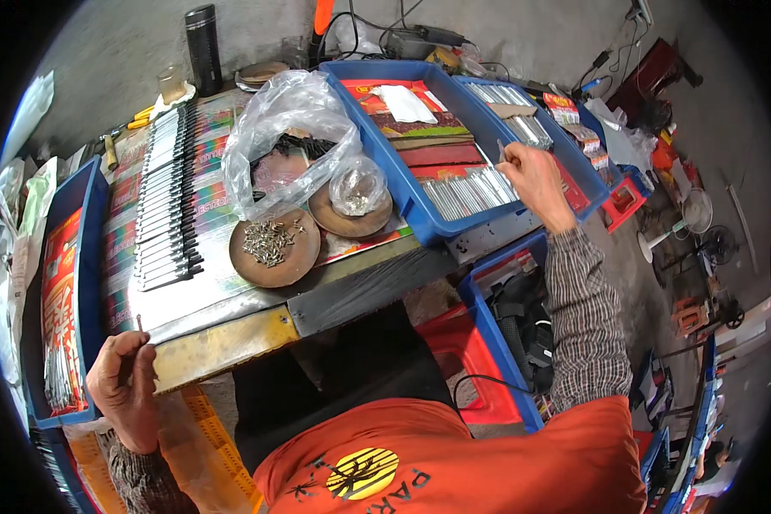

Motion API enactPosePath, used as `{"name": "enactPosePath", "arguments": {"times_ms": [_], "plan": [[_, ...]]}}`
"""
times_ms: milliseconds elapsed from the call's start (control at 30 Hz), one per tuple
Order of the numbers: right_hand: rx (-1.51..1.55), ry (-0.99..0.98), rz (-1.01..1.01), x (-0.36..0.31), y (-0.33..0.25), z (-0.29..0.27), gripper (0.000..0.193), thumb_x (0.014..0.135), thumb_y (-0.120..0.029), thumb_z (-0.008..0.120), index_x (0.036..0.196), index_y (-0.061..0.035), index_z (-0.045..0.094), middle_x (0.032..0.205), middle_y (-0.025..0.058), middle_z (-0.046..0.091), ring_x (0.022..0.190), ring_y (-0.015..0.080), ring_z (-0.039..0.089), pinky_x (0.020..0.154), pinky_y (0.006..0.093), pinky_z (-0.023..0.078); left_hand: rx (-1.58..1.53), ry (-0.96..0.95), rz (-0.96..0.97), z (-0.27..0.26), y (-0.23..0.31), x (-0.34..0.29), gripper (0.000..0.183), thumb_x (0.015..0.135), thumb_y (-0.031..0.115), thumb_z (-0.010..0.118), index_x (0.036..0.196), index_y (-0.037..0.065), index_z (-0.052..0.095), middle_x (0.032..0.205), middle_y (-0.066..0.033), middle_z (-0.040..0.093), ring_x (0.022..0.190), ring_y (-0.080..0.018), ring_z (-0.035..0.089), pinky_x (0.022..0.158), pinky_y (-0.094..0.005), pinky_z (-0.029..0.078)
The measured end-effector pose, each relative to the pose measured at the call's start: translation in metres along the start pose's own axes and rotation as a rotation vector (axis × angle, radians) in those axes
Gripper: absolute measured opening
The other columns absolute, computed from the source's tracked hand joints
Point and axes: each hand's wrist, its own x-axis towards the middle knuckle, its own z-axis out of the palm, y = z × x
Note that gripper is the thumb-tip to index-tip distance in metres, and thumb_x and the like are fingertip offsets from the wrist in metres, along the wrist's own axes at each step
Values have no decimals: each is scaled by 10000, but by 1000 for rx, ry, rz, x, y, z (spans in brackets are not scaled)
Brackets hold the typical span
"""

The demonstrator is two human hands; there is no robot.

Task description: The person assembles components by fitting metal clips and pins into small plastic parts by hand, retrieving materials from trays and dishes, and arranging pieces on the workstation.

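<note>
My left hand (127,385) is raised by the table's left front corner, thumb and fingers pinched on a small thin screw-like piece (139,323) that points up. Over the right side of a blue tray (428,227), my right hand (535,184) pinches a thin grey metal piece (500,149), mostly hidden by the fingers. Beneath that hand lies a row of silver metal strips (467,195). Small screws (270,242) are heaped in a round wooden dish (248,271). A long row of silver-and-black metal pieces (164,188) lies on the table's left part.
A clear plastic bag (295,103) with black parts stands mid-table, near a second dish (373,224) bearing a small bag (357,187). Another blue tray (90,201) flanks the left edge. A black flask (203,51) stands behind. Below right sits a blue crate (480,300) of black items.
</note>
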Motion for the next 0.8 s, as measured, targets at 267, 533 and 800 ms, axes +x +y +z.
{"name": "enactPosePath", "arguments": {"times_ms": [267, 533, 800], "plan": [[624, -151, -24, -49, -109, -29, 132, 824, -80, 679, 840, 26, 603, 684, 41, 583, 589, 91, 542, 539, 266, 420, -125, -63, 58, 34, 31, -13, 142, 764, -105, 646, 883, -29, 636, 769, -74, 630, 649, -95, 589, 606, -228, 458], [1213, -590, 7, -95, -170, -8, 177, 869, -33, 676, 1025, 9, 603, 771, -5, 593, 616, 33, 550, 529, 189, 439, -532, -235, -142, 73, 53, -26, 85, 825, -7, 682, 908, -8, 669, 781, -35, 660, 591, -49, 553, 522, -213, 437], [1485, -733, 0, -123, -219, 27, 395, 873, -6, 666, 1244, -15, 532, 803, 4, 588, 658, 39, 575, 556, 195, 488, -863, -367, -352, 87, 53, -38, 107, 882, 1, 649, 984, -30, 652, 752, -19, 655, 607, -31, 551, 524, -182, 461]]}}
